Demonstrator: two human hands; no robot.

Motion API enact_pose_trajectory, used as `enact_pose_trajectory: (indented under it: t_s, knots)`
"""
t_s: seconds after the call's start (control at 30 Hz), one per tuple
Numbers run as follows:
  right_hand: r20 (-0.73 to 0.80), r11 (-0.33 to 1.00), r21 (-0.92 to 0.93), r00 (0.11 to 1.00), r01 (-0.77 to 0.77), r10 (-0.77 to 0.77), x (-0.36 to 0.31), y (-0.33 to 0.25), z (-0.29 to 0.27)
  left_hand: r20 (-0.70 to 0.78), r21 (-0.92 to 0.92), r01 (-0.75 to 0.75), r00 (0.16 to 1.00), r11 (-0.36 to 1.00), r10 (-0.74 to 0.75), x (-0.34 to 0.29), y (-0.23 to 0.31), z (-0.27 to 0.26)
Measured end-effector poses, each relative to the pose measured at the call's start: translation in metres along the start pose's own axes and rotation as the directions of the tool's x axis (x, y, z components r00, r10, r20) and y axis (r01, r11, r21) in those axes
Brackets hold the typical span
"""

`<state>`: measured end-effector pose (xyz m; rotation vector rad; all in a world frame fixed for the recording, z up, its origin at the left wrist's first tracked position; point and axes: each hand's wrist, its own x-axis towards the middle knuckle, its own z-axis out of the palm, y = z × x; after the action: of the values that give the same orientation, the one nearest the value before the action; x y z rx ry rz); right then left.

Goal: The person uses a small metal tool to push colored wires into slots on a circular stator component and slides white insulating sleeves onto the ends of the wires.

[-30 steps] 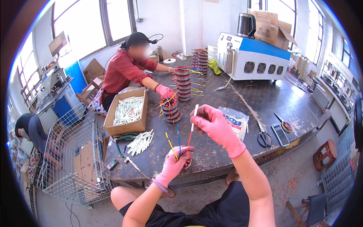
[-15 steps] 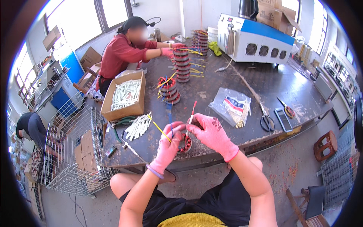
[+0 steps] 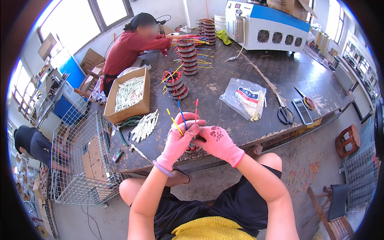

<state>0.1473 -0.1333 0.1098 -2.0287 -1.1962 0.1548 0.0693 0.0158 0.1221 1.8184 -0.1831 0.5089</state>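
Note:
My left hand point(image 3: 175, 141), in a pink glove, pinches several wires that stand up between its fingers: a yellow wire point(image 3: 175, 122), a blue wire point(image 3: 181, 113) and a red wire point(image 3: 196, 109). My right hand point(image 3: 218, 142), gloved in pink too, presses against the left fingertips. Its fingers are closed, and what they grip is hidden. Under both hands, at the table's near edge, shows part of a small ring-shaped motor stator point(image 3: 193, 149) with red windings.
Left of my hands lie white sleeves point(image 3: 147, 125) and a box point(image 3: 147, 91) of more. Stator stacks point(image 3: 189, 60) stand ahead, near a co-worker in red point(image 3: 126, 52). Rightward are a plastic bag point(image 3: 236, 100), scissors point(image 3: 285, 114), and a phone point(image 3: 303, 111).
My right hand has come down and in against the left, and the red wire now stands among the left fingers. The co-worker's arms have shifted at the stack. The view has tilted slightly.

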Motion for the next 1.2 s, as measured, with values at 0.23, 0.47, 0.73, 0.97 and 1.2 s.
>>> enact_pose_trajectory:
  t_s: [0.23, 0.47, 0.73, 0.97, 1.2]
  knots:
    - [0.000, 1.000, -0.020, 1.000, 0.015, -0.015, 0.003, 0.007, 0.016, -0.084, -0.152, 0.124, 0.987, 0.981, -0.138, 0.002, 0.008, 0.002]
    - [0.029, 0.996, -0.084, 1.000, 0.014, -0.012, 0.001, 0.029, 0.043, -0.133, -0.170, 0.038, 0.989, 0.985, -0.061, 0.004, -0.010, 0.011]
    - [0.069, 0.982, -0.166, 0.994, 0.093, -0.083, 0.003, 0.033, 0.048, -0.162, -0.147, 0.028, 0.985, 0.989, -0.052, 0.003, -0.006, 0.006]
    - [0.001, 0.962, -0.175, 0.978, 0.207, -0.210, 0.004, 0.026, 0.059, -0.194, -0.324, 0.039, 0.975, 0.945, -0.107, -0.005, -0.013, -0.006]
    - [0.178, 0.948, 0.162, 0.953, -0.273, 0.244, 0.080, -0.002, -0.031, -0.132, -0.334, -0.073, 0.991, 0.940, 0.030, -0.036, -0.032, -0.045]
